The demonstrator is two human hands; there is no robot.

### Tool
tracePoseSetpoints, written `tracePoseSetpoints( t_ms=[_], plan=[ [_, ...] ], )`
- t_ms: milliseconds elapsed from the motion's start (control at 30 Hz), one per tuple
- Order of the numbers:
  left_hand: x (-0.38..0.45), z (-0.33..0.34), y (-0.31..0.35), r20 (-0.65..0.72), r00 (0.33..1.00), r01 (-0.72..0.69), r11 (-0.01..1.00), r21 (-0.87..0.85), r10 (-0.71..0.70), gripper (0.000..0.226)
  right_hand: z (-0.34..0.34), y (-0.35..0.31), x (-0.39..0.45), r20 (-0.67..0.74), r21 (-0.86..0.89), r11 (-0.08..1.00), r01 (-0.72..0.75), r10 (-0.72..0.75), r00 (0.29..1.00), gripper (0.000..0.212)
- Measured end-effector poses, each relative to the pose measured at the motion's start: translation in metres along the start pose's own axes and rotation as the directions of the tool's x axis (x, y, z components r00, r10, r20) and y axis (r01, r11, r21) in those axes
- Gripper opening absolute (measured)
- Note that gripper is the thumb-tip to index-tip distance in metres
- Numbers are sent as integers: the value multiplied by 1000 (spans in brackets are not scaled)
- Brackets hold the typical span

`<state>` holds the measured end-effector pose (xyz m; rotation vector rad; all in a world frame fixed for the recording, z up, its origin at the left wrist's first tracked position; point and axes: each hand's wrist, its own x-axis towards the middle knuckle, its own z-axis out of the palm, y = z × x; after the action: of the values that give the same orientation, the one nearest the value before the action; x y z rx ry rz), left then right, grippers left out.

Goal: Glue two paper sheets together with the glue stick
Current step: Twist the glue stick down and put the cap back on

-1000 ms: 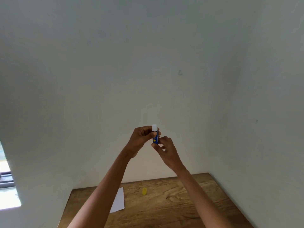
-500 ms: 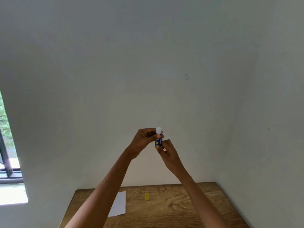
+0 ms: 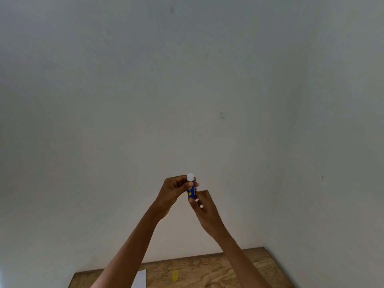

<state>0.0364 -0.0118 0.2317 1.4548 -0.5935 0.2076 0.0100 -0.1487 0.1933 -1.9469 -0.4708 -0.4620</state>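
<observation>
— Two hands share the glue stick?
— Yes. The left hand pinches its upper blue body below the white tip; the right hand grips its base, upright, high before the wall.
— Below?
— A paper sheet and a yellow cap lie apart on the wooden table.

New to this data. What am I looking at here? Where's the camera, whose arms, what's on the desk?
No robot here: a person wears one wide-angle camera on the head, so both bare arms reach out from below. The left hand grips a blue glue stick near its white tip, held upright in front of a plain wall. The right hand holds its lower end. At the bottom edge is a wooden table with a white paper sheet and a small yellow cap, which is probably the glue's.
</observation>
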Motion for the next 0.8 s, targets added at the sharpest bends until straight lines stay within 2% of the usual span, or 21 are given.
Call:
tracePoseSetpoints(
  t_ms=[67,133,200,267,367,433,500,533,600,667,700,733,800],
  plan=[
    [2,-3,3,19,1000,2,1000,6,-2,18,-11,-2,5,111,33,999,-18,14,994,22],
    [3,-3,5,37,999,-8,1000,17,7,18,-19,-4,9,126,6,1000,-26,25,992,17],
    [3,-1,6,34,999,-17,1000,14,16,19,-17,-3,11,57,-89,996,-25,30,998,3],
    [3,1,6,19,1000,-25,1000,11,25,19,-12,-4,9,-42,-192,981,-33,26,999,10],
    [2,0,8,29,999,-20,999,34,19,21,-4,-6,5,-111,-149,988,-42,26,993,15],
    [1,-3,9,33,999,-13,999,51,12,19,-3,-7,6,1,-89,995,-41,42,999,6],
    [-1,-8,8,27,1000,-7,998,57,5,18,-5,-8,8,160,4,997,-75,73,984,8],
    [-2,-10,7,23,1000,-6,998,58,4,18,-5,-7,9,176,7,997,-83,80,981,10],
    [-4,-9,5,9,1000,-1,999,50,1,18,-3,-2,9,37,-120,992,-42,47,998,5],
    [-5,-5,3,-5,1000,-4,999,48,5,19,9,1,5,-214,-221,974,-57,9,977,19],
    [-6,-3,2,-8,1000,-5,999,49,6,20,16,1,3,-303,-190,979,-74,13,953,25],
    [-6,0,3,-8,1000,-4,999,50,4,20,23,2,2,-348,-127,989,-72,24,937,30],
    [-5,1,3,-9,1000,-4,998,55,5,20,28,3,5,-303,-2,998,-55,52,952,28]
  ],
)
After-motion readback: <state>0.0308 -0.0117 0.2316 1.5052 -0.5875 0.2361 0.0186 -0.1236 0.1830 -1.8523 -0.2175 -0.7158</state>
